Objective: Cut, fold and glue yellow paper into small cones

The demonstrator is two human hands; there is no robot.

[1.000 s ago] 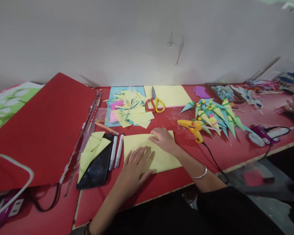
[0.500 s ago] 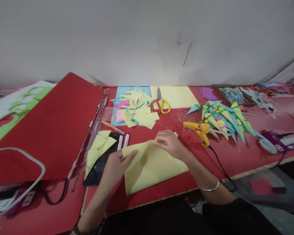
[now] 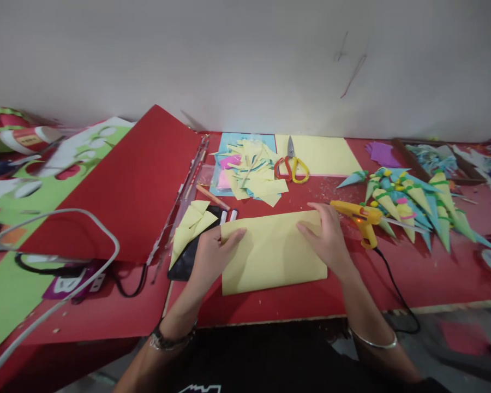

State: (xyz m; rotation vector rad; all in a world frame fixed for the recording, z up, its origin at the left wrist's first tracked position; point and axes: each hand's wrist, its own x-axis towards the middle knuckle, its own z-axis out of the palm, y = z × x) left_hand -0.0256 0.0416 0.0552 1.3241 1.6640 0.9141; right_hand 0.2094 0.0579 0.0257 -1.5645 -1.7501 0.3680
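A pale yellow sheet stands slightly raised above the red table, held at both sides. My left hand grips its left edge, thumb on the front face and fingers behind. On the right edge, my right hand holds the sheet the same way, thumb on the face. Beside my left hand, folded yellow pieces lie on a black object. Just right of my right hand rests a yellow glue gun, its small light glowing orange.
Scissors lie on yellow paper at the back, beside a heap of cut yellow pieces. Paper cones are piled at the right. A large red sheet and a white cable are at the left.
My right hand has moved from the sheet's top edge to its right edge. The sheet now faces me more squarely. The view has shifted left.
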